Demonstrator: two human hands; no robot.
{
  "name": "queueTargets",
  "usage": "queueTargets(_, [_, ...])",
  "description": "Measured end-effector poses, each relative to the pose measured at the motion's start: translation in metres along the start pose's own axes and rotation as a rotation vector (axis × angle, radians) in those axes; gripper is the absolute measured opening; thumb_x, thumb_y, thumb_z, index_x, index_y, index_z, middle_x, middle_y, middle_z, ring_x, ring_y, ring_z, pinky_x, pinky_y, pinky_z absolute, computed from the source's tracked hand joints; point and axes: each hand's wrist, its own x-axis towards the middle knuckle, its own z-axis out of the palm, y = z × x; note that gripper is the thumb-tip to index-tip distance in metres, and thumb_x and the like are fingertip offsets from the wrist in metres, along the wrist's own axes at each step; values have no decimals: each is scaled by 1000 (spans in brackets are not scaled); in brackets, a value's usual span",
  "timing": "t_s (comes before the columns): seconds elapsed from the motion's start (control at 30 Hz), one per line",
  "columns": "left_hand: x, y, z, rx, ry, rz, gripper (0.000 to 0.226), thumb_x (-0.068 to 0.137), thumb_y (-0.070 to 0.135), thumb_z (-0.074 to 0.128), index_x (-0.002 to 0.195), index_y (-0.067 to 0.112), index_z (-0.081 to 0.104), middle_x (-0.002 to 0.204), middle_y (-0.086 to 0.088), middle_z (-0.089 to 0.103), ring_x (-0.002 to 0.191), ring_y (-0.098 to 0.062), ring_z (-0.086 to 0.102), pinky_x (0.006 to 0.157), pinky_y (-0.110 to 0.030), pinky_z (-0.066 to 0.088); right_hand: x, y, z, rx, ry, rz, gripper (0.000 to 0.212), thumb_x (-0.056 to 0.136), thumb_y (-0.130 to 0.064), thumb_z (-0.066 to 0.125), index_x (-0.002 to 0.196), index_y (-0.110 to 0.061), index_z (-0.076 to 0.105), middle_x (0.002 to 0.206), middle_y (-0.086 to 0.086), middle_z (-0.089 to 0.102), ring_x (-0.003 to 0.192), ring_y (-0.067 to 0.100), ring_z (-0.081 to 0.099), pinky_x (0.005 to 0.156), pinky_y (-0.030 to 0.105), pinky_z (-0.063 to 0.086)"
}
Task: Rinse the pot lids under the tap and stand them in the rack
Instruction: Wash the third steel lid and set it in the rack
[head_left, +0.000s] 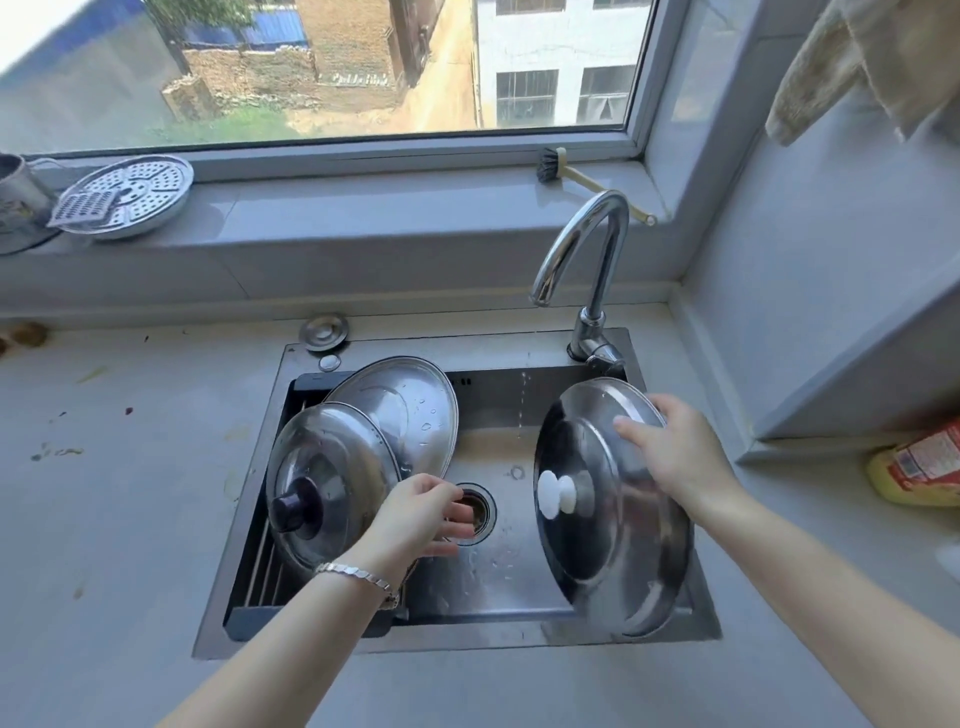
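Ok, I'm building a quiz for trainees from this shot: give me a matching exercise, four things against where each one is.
Things:
1. white-knob lid
2. dark-knob lid
3. brush
4. steamer plate

Places:
A. left end of the windowsill
B. standing in the rack
C. held by the right hand
D. on the windowsill behind the tap

Pairs: 1-C, 2-B, 3-D, 4-A
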Motion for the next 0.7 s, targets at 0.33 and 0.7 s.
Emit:
queueTargets(0.33, [4, -8, -93, -149, 304, 328, 13, 95, 11, 45, 91, 20, 54, 99, -8, 61, 86, -17, 63, 76, -36, 52, -18, -121, 39, 418, -233, -162, 9, 86, -8, 61, 86, -15, 67, 67, -2, 71, 58, 11, 64, 57, 24, 54])
queueTargets(0.7, [60, -47, -190, -195, 292, 174, 40, 97, 32, 37, 136, 26, 36, 131, 0, 46, 123, -20, 43, 109, -47, 33, 27, -116, 239, 549, -114, 320, 18, 85, -23, 58, 80, -18, 42, 75, 1, 40, 74, 19, 40, 60, 28, 31])
